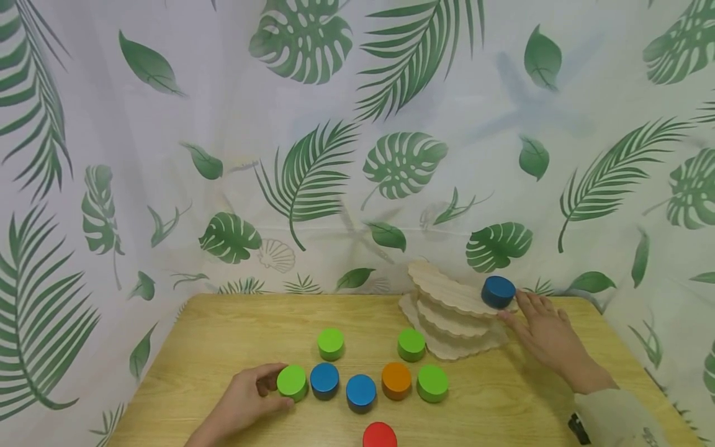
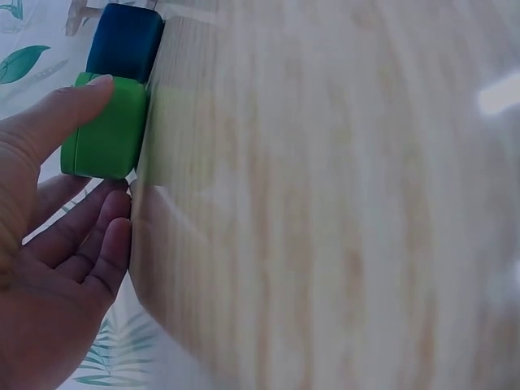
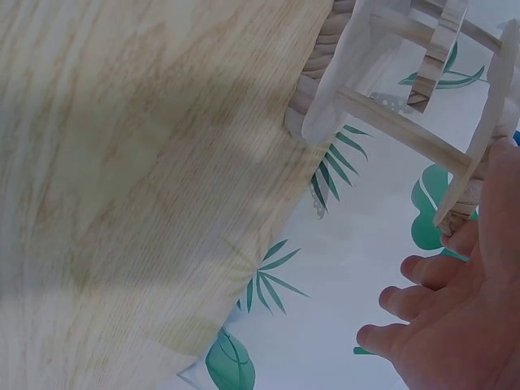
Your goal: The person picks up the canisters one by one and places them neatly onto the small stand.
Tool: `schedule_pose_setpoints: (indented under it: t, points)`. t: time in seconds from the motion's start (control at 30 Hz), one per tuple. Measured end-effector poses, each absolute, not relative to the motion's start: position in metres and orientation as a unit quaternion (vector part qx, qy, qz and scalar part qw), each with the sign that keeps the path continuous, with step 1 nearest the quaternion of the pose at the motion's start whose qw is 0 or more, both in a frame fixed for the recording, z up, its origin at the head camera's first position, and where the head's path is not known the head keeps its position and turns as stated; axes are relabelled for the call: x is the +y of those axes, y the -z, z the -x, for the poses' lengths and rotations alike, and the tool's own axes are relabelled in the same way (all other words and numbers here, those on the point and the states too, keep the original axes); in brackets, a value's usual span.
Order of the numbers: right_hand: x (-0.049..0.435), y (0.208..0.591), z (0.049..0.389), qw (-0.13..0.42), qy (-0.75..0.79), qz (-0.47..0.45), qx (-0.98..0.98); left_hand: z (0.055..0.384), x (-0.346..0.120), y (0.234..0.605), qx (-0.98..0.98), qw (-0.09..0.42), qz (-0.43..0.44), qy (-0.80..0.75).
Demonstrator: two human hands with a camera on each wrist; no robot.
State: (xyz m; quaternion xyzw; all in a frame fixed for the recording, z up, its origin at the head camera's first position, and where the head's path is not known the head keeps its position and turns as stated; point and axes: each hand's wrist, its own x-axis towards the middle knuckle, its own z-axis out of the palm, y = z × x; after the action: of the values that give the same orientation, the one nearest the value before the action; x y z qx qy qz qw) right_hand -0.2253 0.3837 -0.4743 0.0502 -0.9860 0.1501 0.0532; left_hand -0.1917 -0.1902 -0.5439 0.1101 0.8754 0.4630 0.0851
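- Head view: the leftmost green cylinder [image 1: 292, 383] is held near the front of the worktop [image 1: 223, 329] by the left hand [image 1: 246, 397], with the fingers and thumb closed in on its side.
- Head view: a row is formed to the right of it by a blue cylinder [image 1: 324, 381], a second blue cylinder [image 1: 360, 393] set slightly nearer the front, an orange cylinder [image 1: 396, 380] and a green cylinder at the right end [image 1: 432, 383].
- Head view: two rear green cylinders [image 1: 331, 344] are seen behind the row, well apart, and a red cylinder [image 1: 380, 436] is cut off by the lower edge.
- Head view: the raised blue cylinder [image 1: 498, 292] is carried on the top tier of a scalloped wooden stand [image 1: 447, 288] at the back right.
- Head view: the right hand [image 1: 550, 341] is held beside that cylinder, its fingers extended and its thumb apart from them, near the tier's edge; whether the cylinder is touched cannot be told.
- Left wrist view: the thumb is laid on the leftmost green cylinder, and the blue cylinder is seen just beyond it.
- Right wrist view: the stand's tiers are seen joined by rods; the fingers are spread and loosely bent, and only a sliver of blue is shown at the right edge.
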Motion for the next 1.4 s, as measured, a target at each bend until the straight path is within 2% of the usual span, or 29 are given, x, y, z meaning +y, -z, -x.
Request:
schedule_pose_setpoints:
  t: [0.43, 0.9, 1.17, 1.4]
  points:
    - [0.383, 0.473, 0.224, 0.051, -0.163, -0.051, -0.984, 0.191, -0.190, 0.545, 0.878, 0.076, -0.105, -0.461]
    - [0.385, 0.475, 0.224, 0.049, -0.154, -0.053, -0.985, 0.202, -0.173, 0.528, 0.881, 0.024, -0.087, -0.464]
    - [0.384, 0.474, 0.223, 0.056, -0.154, -0.056, -0.985, 0.219, -0.155, 0.518, 0.880, -0.018, -0.124, -0.458]
    - [0.384, 0.475, 0.225, 0.060, -0.152, -0.056, -0.985, 0.234, -0.138, 0.508, 0.872, -0.017, -0.178, -0.455]
